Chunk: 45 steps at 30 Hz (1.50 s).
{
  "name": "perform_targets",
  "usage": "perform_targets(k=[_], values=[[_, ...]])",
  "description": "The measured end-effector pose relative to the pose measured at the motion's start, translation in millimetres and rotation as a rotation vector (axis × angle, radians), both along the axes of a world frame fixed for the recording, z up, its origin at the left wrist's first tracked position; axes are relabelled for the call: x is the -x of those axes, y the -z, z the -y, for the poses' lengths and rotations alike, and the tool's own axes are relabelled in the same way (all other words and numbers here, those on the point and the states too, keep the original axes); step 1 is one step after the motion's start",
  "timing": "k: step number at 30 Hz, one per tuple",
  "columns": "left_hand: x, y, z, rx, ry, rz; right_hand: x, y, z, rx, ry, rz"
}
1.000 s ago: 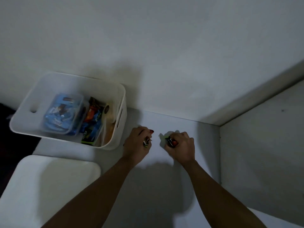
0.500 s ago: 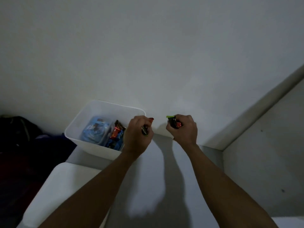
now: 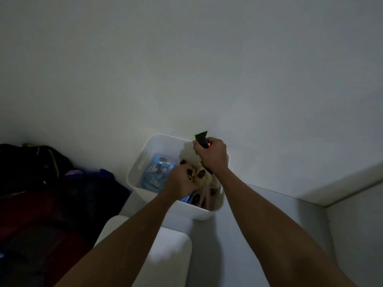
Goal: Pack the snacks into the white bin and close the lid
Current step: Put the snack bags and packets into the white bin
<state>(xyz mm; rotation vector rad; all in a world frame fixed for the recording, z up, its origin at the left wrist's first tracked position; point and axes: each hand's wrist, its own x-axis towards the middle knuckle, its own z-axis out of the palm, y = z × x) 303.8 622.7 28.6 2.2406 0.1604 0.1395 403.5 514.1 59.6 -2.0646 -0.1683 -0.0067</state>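
The white bin [image 3: 145, 154] stands open on the white surface against the wall. Inside lie a blue snack pack [image 3: 155, 172] and other wrapped snacks [image 3: 204, 179]. My left hand [image 3: 180, 181] is over the middle of the bin, fingers curled round a small dark snack with a shiny wrapper [image 3: 190, 175]. My right hand [image 3: 211, 156] hovers over the bin's far right rim and grips a dark snack packet with a green end [image 3: 201, 137]. The white lid [image 3: 165, 251] lies flat in front of the bin, partly under my left forearm.
A grey wall rises right behind the bin. A white side panel [image 3: 356, 224] closes the surface on the right. Dark bags and cloth [image 3: 51, 183] are heaped to the left, below the surface's edge.
Both hands have moved left with their snacks, from the bare surface beside the bin to over the bin. The camera view has swung left and tilted up.
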Motion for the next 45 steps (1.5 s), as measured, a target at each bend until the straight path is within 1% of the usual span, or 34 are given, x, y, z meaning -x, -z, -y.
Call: perform_targets(k=[2,4,6,9,11,15,18,24,28,31,34,36,38,42,45], values=[[-1.5,4.3,-7.3,-0.078,0.156,-0.180,-7.0,17.6,-15.6,0.011,0.003,-0.028],[-5.9,14.9,-16.2,-0.154,0.269,-0.220,-11.9,34.1,-26.6,0.011,-0.008,-0.053],[-8.8,25.4,-22.6,-0.193,0.337,-0.253,-14.5,45.6,-34.0,0.006,-0.027,-0.076],[-12.7,35.2,-24.0,-0.141,0.447,-0.305,-18.4,57.6,-38.9,-0.033,-0.054,-0.088],[-15.7,38.6,-23.4,-0.142,0.470,-0.310,-21.1,63.9,-38.9,-0.052,-0.045,-0.098],[-21.4,43.6,-25.4,-0.219,0.473,-0.288,-22.5,70.0,-38.3,-0.111,-0.021,-0.109],[-23.4,45.2,-26.5,-0.256,0.461,-0.284,-21.8,67.6,-38.2,-0.128,0.042,-0.099],[-19.7,44.1,-28.6,-0.275,0.443,-0.232,-16.7,48.4,-27.0,-0.095,0.082,-0.065],[-7.5,21.4,-30.6,-0.229,0.398,-0.184,-5.5,33.7,-13.6,-0.026,0.105,-0.025],[-1.5,5.2,-35.5,-0.253,0.351,-0.188,6.7,22.8,-2.7,0.022,0.116,0.021],[4.5,-9.1,-41.5,-0.321,0.301,-0.142,25.9,7.7,8.2,0.019,0.130,0.047],[11.3,-18.7,-43.6,-0.328,0.273,-0.126,41.5,-0.3,16.5,0.011,0.142,0.058],[22.9,-27.1,-45.9,-0.305,0.236,-0.105,60.9,-6.1,24.3,0.008,0.151,0.075],[58.1,-36.2,-47.9,-0.240,0.103,0.051,107.9,-7.1,36.9,-0.007,0.157,0.114],[90.1,-34.7,-47.5,-0.244,0.054,0.119,147.0,1.5,42.9,-0.006,0.175,0.136]])
